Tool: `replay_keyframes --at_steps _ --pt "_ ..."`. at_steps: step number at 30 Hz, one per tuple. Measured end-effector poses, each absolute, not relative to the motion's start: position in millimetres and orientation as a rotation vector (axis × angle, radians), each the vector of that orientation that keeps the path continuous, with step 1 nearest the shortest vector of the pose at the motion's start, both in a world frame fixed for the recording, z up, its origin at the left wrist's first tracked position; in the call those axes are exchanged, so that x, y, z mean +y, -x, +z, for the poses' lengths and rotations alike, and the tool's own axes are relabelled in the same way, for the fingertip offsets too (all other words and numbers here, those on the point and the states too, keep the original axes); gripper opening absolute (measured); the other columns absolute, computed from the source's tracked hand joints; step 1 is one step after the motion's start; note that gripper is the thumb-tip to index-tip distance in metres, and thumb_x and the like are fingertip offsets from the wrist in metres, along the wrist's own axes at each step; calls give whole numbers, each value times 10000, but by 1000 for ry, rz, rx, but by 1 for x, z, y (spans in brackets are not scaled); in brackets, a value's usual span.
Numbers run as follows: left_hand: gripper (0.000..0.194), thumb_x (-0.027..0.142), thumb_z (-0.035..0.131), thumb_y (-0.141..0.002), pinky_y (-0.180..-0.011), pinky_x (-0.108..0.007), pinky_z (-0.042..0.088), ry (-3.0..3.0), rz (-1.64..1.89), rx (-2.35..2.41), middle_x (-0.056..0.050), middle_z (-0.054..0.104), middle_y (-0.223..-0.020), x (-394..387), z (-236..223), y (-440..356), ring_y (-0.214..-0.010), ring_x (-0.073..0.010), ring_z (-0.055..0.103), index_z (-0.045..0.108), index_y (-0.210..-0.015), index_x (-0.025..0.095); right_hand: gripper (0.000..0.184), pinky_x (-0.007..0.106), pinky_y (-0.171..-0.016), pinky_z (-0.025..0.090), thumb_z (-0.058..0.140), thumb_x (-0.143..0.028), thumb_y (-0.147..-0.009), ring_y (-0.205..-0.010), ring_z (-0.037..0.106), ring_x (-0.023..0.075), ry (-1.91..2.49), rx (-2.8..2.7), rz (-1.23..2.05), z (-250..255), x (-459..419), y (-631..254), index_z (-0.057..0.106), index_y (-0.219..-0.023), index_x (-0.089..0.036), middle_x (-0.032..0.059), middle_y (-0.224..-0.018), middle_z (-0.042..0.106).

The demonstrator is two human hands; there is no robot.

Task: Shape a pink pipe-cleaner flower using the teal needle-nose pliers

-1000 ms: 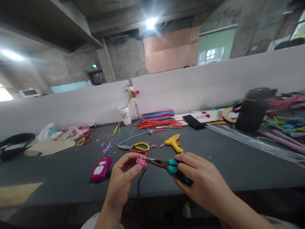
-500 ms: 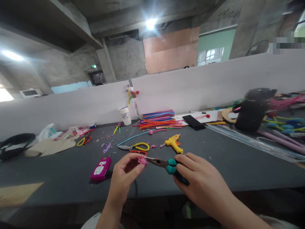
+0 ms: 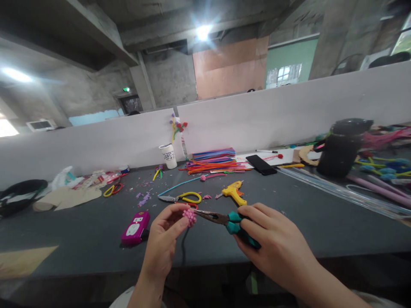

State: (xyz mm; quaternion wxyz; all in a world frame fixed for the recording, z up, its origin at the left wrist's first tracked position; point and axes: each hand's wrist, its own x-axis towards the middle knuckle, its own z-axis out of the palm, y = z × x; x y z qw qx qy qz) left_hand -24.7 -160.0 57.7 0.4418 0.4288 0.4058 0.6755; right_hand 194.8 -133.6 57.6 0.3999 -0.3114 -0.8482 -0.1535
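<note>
Between the thumb and fingers of my left hand [image 3: 163, 237] is a small pink knobbly ball [image 3: 189, 217], held above the table's front part. My right hand [image 3: 272, 239] is wrapped around the teal handles of needle-nose pliers [image 3: 221, 218]. The pliers point left and their tips meet the ball's upper right side; whether the jaws grip a strand of it I cannot tell. Just beyond my hands lie scissors [image 3: 183, 198] with yellow and red handles and a yellow glue gun [image 3: 235, 193]. A magenta box-shaped device [image 3: 136, 228] sits left of my left hand.
A bundle of coloured pipe cleaners [image 3: 213, 162] lies by the white partition [image 3: 257, 115], beside a phone [image 3: 261, 164]. A patterned cup [image 3: 168, 156] stands behind. To the right are a dark jug [image 3: 342, 149] and clear sticks [image 3: 340, 192]. Scraps and a second pair of scissors [image 3: 113, 190] lie left.
The pink ball has turned slightly and shifted a little left in my left hand. My right hand and the pliers have tilted slightly, the handles now lower and farther right.
</note>
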Motion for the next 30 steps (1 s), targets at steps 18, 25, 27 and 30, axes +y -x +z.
replay_keyframes --at_steps 18,25,27,30 --pt "104 217 785 -659 -647 -168 494 -1029 1664 1020 -11 748 -757 -161 59 23 -700 -116 634 768 -761 203 176 320 -646 460 504 -176 -852 -744 581 187 780 -2168 -466 54 -134 -194 590 -701 -202 67 -862 669" --pt "113 221 785 -668 -658 -187 507 -1106 1634 1104 -18 745 -778 -159 56 23 -720 -131 639 769 -779 208 182 326 -625 379 531 -120 -820 -718 533 180 761 -2198 -676 55 -136 -193 559 -659 -201 48 -858 657" --pt "113 220 784 -670 -660 -178 503 -1105 1630 1112 -18 745 -785 -159 56 23 -728 -127 638 769 -781 208 188 332 -615 361 529 -112 -819 -722 523 184 770 -2199 -718 55 -137 -192 563 -656 -199 44 -863 658" --pt "114 224 789 -664 -662 -165 498 -1070 1633 1086 -8 746 -775 -159 56 23 -716 -114 637 769 -776 211 186 335 -604 353 525 -130 -829 -726 516 190 776 -2196 -686 56 -137 -192 564 -661 -200 44 -857 657"
